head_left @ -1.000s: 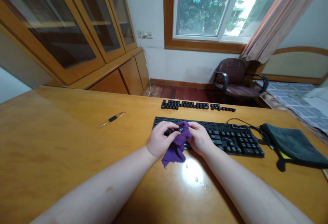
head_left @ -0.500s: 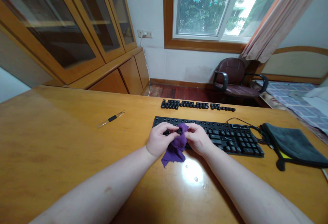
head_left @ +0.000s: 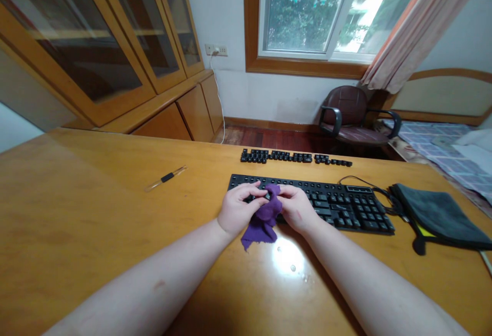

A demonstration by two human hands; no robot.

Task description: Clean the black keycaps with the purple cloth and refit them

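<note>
My left hand is closed in a pinch on a small dark keycap, mostly hidden by the fingertips and cloth. A purple cloth is bunched around that piece, its ragged lower end hanging towards the desk. My right hand pinches the cloth from the other side. Both hands are over the left and middle part of a black keyboard. Bare switches show along its top rows, while caps still sit on its right side. Behind it, removed black keycaps stand in rows.
A thin tool with a black grip lies on the wooden desk at left. At right, a dark grey cloth lies beside the coiled keyboard cable. An armchair stands beyond the desk's far edge.
The fingers and the purple cloth have shifted slightly, and the cloth now covers more of the small dark piece. The keyboard and the rows of keycaps stay in place.
</note>
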